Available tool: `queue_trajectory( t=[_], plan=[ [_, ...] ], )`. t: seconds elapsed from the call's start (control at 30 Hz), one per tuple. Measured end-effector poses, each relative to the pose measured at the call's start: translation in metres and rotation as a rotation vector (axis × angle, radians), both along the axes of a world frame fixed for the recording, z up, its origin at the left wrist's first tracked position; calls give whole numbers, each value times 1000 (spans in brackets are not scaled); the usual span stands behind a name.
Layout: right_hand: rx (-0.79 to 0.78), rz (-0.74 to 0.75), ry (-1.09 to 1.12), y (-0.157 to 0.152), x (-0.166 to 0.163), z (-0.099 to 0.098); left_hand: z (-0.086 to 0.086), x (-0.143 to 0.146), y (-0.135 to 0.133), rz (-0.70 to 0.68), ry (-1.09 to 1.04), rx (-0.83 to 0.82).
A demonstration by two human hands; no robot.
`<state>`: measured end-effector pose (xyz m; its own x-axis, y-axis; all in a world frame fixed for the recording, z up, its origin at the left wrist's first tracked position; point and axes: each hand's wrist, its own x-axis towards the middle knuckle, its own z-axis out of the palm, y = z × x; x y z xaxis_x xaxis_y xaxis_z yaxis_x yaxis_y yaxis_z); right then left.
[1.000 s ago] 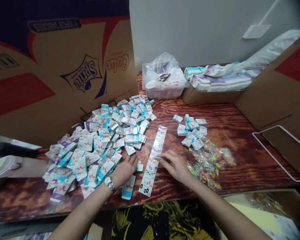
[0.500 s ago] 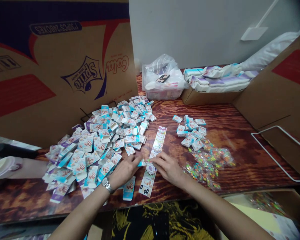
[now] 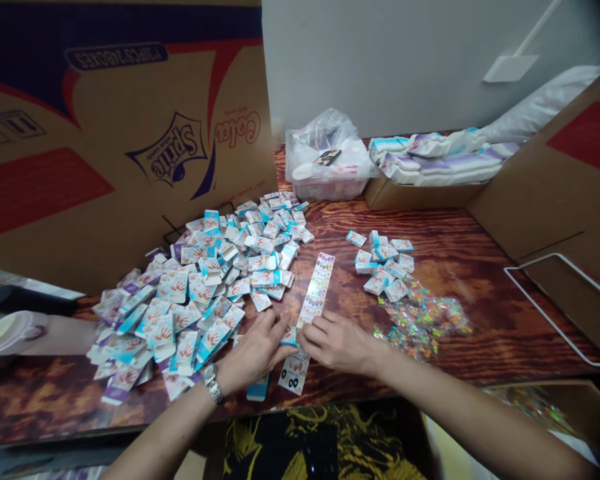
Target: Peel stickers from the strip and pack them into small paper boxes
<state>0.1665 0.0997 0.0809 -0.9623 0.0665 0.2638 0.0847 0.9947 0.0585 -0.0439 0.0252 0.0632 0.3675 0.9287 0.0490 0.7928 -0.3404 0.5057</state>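
A long sticker strip (image 3: 316, 291) lies on the wooden table (image 3: 460, 247), running from the middle toward me. My left hand (image 3: 253, 352), with a watch on its wrist, pinches a small blue and white box (image 3: 289, 335) right beside the strip. My right hand (image 3: 336, 343) rests on the strip's lower half, fingers curled, its fingertips meeting the left hand's at the box. A big heap of the same small boxes (image 3: 205, 287) spreads to the left of both hands. Another small box (image 3: 257, 389) lies under my left wrist.
A smaller cluster of boxes (image 3: 384, 265) and clear packets of colourful bits (image 3: 420, 320) lie to the right. Cardboard walls (image 3: 105, 153) stand at left and right. A plastic bag over a container (image 3: 327, 160), a cardboard tray of stacked packs (image 3: 430, 167) and a white wire frame (image 3: 555, 293) sit behind.
My left hand picked up a small box beside the strip and brought it to the right hand. My right hand slid left along the strip; both hands now meet over it.
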Motion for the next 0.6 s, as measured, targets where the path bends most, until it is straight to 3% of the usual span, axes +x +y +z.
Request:
queue_trajectory(
  t=[0.23, 0.37, 0.5, 0.6],
  plan=[
    [-53, -185, 181, -10, -1, -12, -3, 12, -4, 125, -75, -144],
    [-145, -164, 196, -14, 5, -22, -6, 15, -4, 149, -219, -197],
    [-342, -120, 217, -15, 10, -24, -6, 15, -4, 101, -293, -252],
    [-619, -164, 262, -18, 9, -18, -6, 18, -7, 90, -254, -254]
  ],
)
